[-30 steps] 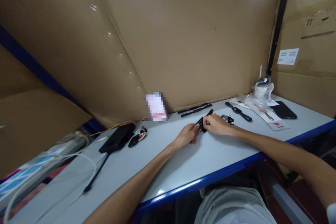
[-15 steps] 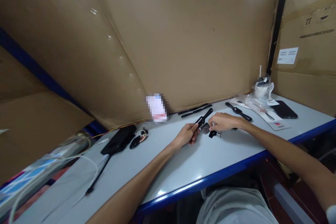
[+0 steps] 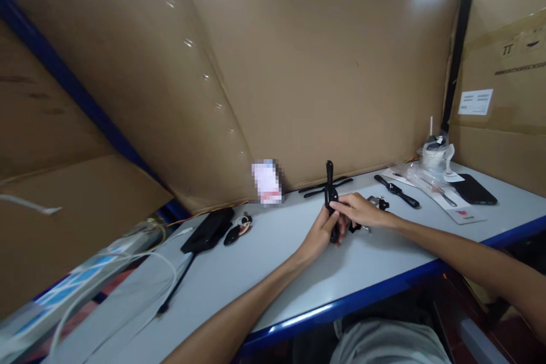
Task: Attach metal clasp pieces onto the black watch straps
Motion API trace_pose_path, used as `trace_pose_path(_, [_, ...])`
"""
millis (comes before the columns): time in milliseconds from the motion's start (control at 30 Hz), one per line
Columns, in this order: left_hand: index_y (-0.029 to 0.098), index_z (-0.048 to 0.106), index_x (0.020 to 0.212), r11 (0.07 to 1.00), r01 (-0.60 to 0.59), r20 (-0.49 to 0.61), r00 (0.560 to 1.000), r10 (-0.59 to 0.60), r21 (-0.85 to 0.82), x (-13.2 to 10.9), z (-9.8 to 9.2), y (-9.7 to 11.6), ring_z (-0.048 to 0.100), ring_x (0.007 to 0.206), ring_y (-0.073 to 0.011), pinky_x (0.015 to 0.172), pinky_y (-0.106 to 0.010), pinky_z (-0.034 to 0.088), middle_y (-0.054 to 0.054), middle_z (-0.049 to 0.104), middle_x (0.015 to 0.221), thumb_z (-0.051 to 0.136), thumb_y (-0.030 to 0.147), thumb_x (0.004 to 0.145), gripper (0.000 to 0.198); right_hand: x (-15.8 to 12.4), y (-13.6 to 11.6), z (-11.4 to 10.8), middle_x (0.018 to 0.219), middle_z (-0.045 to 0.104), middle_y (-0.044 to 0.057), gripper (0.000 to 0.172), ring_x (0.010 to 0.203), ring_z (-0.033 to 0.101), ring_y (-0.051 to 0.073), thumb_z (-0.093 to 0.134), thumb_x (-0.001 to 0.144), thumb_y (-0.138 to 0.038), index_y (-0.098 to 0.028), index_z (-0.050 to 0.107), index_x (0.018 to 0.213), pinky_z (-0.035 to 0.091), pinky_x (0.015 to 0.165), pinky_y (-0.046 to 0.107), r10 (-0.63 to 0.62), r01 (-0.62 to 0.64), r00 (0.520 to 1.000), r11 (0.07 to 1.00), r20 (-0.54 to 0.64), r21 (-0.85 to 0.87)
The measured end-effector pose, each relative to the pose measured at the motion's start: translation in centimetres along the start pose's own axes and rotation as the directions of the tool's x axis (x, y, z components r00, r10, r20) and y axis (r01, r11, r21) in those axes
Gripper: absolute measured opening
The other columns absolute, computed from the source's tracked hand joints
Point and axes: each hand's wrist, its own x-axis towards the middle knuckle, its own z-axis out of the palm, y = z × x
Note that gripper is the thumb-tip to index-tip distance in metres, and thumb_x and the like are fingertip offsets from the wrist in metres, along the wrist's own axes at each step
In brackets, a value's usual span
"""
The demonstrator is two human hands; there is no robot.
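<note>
A black spokeshave (image 3: 330,175) stands nearly upright above the table, one handle up and the other down. My left hand (image 3: 319,233) is closed around its lower part. The fingers of my right hand (image 3: 357,210) are closed at its middle section, where the blade sits; the blade itself is hidden by my fingers. Beside and partly behind my right hand lie small loose black and metal parts (image 3: 379,202). A second spokeshave (image 3: 397,190) rests on the table further right.
Thin black strips (image 3: 313,189) lie by the cardboard wall (image 3: 298,79). At the left are keys (image 3: 234,233), a black case (image 3: 209,231) and a power strip (image 3: 81,278) with white cables. At the right are a phone (image 3: 475,189), clear packaging (image 3: 413,173) and a white cup (image 3: 434,156).
The spokeshave has swung from slanted to nearly upright. My right hand has brought the metal blade, earlier seen beside the tool, up to its middle. The camera view has tilted up.
</note>
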Motion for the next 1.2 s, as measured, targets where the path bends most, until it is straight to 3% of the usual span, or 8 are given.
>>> trace_pose_path(133, [0.019,0.047,0.110,0.993,-0.007,0.031,1.000,0.004,0.116,-0.1,0.0,-0.3,0.056,0.053,-0.0130,0.044,-0.024,0.045,0.000,0.060,0.074,0.056,0.062,0.086,0.050,-0.1,-0.6,-0.3,0.068,0.066,0.004,0.048,0.059,0.062,0.013,0.051,0.093,-0.055,-0.012,0.066,0.080,0.047,0.051,0.020,-0.014,0.017,0.996,0.999,-0.085,0.038])
trace_pose_path(267, [0.018,0.054,0.095,0.982,-0.078,-0.094,0.991,0.095,0.170,1.0,-0.8,-0.6,0.056,0.059,-0.0128,0.052,-0.024,0.046,-0.001,0.060,0.076,0.050,0.058,0.090,0.040,0.3,-1.0,-1.0,0.069,0.064,0.004,0.048,0.060,0.060,0.014,0.047,0.095,-0.052,-0.011,0.067,0.080,0.047,0.051,0.022,0.017,-0.014,0.997,0.999,-0.070,0.033])
trace_pose_path(400, [0.019,0.051,0.085,0.979,0.065,-0.214,0.977,-0.023,0.194,2.6,-3.2,-1.4,0.052,0.051,-0.0124,0.052,-0.024,0.042,0.002,0.054,0.065,0.044,0.049,0.093,0.032,0.7,-0.4,-2.5,0.077,0.070,0.007,0.043,0.070,0.064,0.015,0.044,0.099,-0.041,-0.013,0.072,0.081,0.044,0.061,0.023,-0.046,-0.037,0.974,0.935,-0.221,-0.353])
trace_pose_path(533, [0.019,0.059,0.079,0.769,0.190,-0.341,0.939,0.039,0.611,3.4,-6.6,-2.1,0.053,0.057,-0.0152,0.055,-0.024,0.034,0.001,0.053,0.061,0.050,0.033,0.091,0.022,0.6,0.5,-4.7,0.089,0.074,0.010,0.040,0.085,0.066,0.019,0.045,0.100,-0.036,-0.016,0.074,0.081,0.039,0.072,0.026,-0.117,-0.134,0.950,0.684,-0.289,-0.717])
trace_pose_path(667, [0.020,0.067,0.081,0.547,0.208,-0.300,0.950,0.082,0.811,3.6,-8.0,-2.2,0.058,0.068,-0.0192,0.060,-0.026,0.031,-0.004,0.064,0.069,0.053,0.029,0.090,0.019,0.5,1.1,-6.3,0.092,0.075,0.012,0.041,0.085,0.067,0.021,0.044,0.100,-0.038,-0.017,0.076,0.087,0.037,0.069,0.026,-0.028,-0.250,0.945,0.581,-0.326,-0.775])
trace_pose_path(833, [0.022,0.071,0.097,0.524,0.175,-0.236,0.970,0.051,0.834,3.7,-7.6,-2.4,0.061,0.072,-0.0206,0.063,-0.027,0.033,-0.003,0.069,0.074,0.054,0.034,0.090,0.021,0.4,1.4,-6.8,0.084,0.075,0.012,0.042,0.078,0.067,0.021,0.043,0.100,-0.037,-0.017,0.076,0.083,0.033,0.063,0.026,0.001,-0.259,0.950,0.565,-0.313,-0.783])
trace_pose_path(967, [0.024,0.068,0.114,0.451,0.134,-0.199,0.975,0.101,0.882,3.7,-7.6,-2.7,0.063,0.085,-0.0222,0.071,-0.028,0.040,-0.006,0.070,0.096,0.055,0.034,0.091,0.028,0.4,1.4,-7.1,0.082,0.075,0.011,0.040,0.079,0.067,0.020,0.044,0.100,-0.035,-0.018,0.075,0.082,0.033,0.063,0.026,0.004,-0.247,0.954,0.576,-0.299,-0.779])
trace_pose_path(1200, [0.021,0.069,0.110,0.388,-0.087,-0.010,0.970,0.241,0.917,3.6,-7.6,-3.2,0.057,0.106,-0.0257,0.094,-0.038,0.045,-0.009,0.064,0.108,0.056,0.025,0.088,0.025,0.4,1.3,-8.8,0.091,0.076,0.012,0.034,0.087,0.069,0.024,0.047,0.097,-0.035,-0.019,0.076,0.089,0.038,0.065,0.027,0.041,-0.331,0.928,0.550,-0.371,-0.766])
